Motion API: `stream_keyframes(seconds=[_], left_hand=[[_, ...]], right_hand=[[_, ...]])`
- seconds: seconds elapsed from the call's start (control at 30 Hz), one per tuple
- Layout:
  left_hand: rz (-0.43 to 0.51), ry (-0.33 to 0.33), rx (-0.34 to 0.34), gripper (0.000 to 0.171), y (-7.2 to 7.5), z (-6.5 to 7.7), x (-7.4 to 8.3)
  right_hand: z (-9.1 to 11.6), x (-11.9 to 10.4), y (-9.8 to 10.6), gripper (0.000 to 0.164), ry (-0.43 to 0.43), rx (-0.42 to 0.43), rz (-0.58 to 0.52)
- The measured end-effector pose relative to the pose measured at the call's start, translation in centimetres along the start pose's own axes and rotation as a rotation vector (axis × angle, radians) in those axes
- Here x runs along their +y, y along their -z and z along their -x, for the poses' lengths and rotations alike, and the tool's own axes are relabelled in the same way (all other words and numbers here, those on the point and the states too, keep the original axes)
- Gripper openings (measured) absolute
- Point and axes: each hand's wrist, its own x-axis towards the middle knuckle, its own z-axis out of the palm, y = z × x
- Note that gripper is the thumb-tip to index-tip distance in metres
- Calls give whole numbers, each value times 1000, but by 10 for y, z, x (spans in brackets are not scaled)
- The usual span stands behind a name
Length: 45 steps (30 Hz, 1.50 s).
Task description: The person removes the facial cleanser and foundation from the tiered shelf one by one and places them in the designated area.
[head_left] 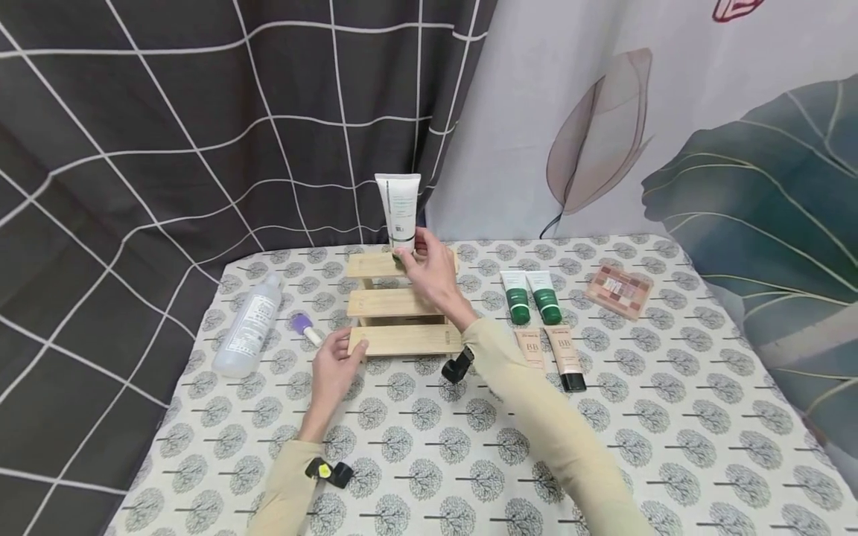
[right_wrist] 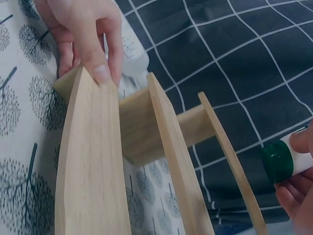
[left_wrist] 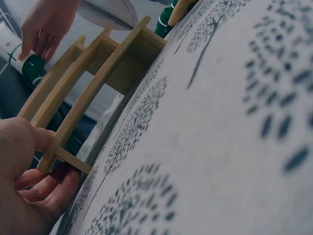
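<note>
A three-tier wooden stand (head_left: 402, 341) is on the table, its slats rising like steps toward the back. My left hand (head_left: 333, 368) grips the left end of the lowest slat, thumb on top and fingers beneath, as the left wrist view shows. My right hand (head_left: 434, 272) holds a white squeeze tube (head_left: 400, 208) near its green cap (right_wrist: 277, 161), cap down. The tube is upright at the top slat (head_left: 375, 266); a gap shows between cap and slat in the right wrist view. Some right-hand fingers are hidden behind the tube.
Two green-and-white tubes (head_left: 544, 298) lie right of the stand, with two beige BB tubes (head_left: 565, 350) nearer me. Farther right is an eyeshadow palette (head_left: 620, 290). At left lie a clear bottle (head_left: 249, 327) and a purple-headed brush (head_left: 302, 324). Curtains hang behind the table.
</note>
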Motion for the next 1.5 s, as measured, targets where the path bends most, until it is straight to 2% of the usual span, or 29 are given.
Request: stream_keyframes(seconds=[0.27, 0.5, 0.67, 0.93, 1.1, 1.5], left_hand=[[-7, 10, -13, 53, -1, 2, -1], [0, -1, -10, 52, -2, 2, -5], [5, 14, -12, 52, 0, 3, -5], [20, 7, -12, 51, 3, 4, -5], [12, 1, -7, 51, 2, 2, -6], [24, 0, -11, 52, 1, 0, -2]], right_hand=[[5, 10, 25, 39, -46, 36, -19], [9, 17, 47, 41, -36, 44, -29], [11, 22, 61, 41, -50, 51, -16], [13, 31, 82, 38, -53, 101, 62], [17, 40, 93, 40, -90, 118, 97], [35, 66, 112, 39, -190, 77, 179]])
